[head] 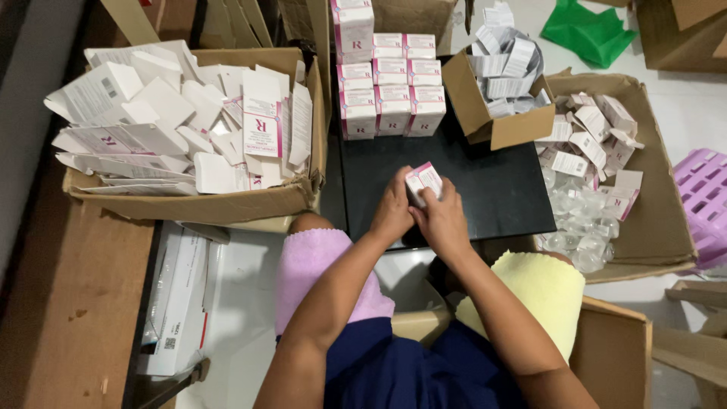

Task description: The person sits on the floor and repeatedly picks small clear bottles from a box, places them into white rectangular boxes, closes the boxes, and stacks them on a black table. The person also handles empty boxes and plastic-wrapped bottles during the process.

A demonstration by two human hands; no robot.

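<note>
While a small pink-and-white box (422,180) is gripped between the left hand (392,212) and the right hand (441,220), it is held just above the black board (500,189). Finished boxes (390,83) are stacked at the board's far edge. Flat cartons (182,121) are piled in a left carton, leaflets (507,64) in a small one, clear jars (579,220) at right.
</note>
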